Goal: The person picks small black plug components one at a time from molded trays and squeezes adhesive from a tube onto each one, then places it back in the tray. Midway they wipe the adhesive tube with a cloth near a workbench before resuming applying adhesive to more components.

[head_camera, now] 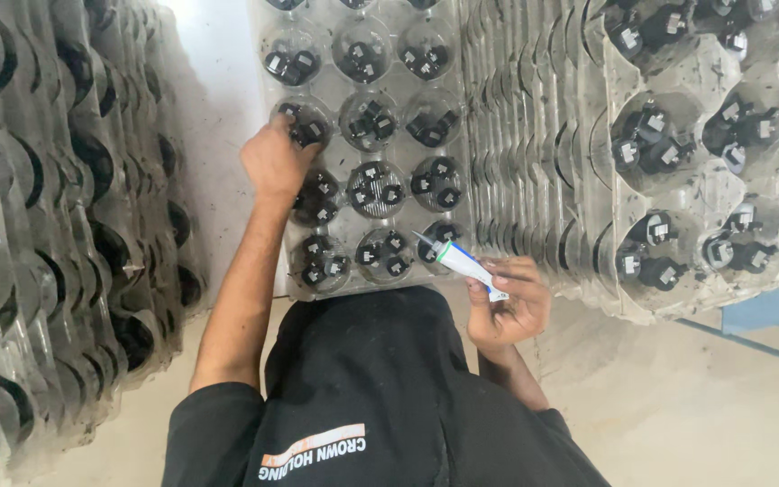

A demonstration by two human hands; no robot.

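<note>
Here, the small black parts (307,132) sit in one round cup of the clear plastic tray (367,144), in the tray's left column, second row down of the full rows I can see. My left hand (274,160) is right on that cup. My fingers are curled down over the parts and touch them, but I cannot tell if I have pinched one or am only pressing on it.

My right hand (508,302) is just past the tray's lower right corner, well apart from that cup. It is closed around a small white tube (462,262) with a green band. The tube's long side slants up and to the left, and its thin tip pokes in over the tray's bottom row, near the last cup on the right. So the tip points toward the cup under my left hand, but a few cups lie between them. My left hand is much the nearer one to those parts.

More trays full of black parts (669,149) lean to the right of this tray. Stacks of empty trays (65,207) stand well off to its left.
</note>
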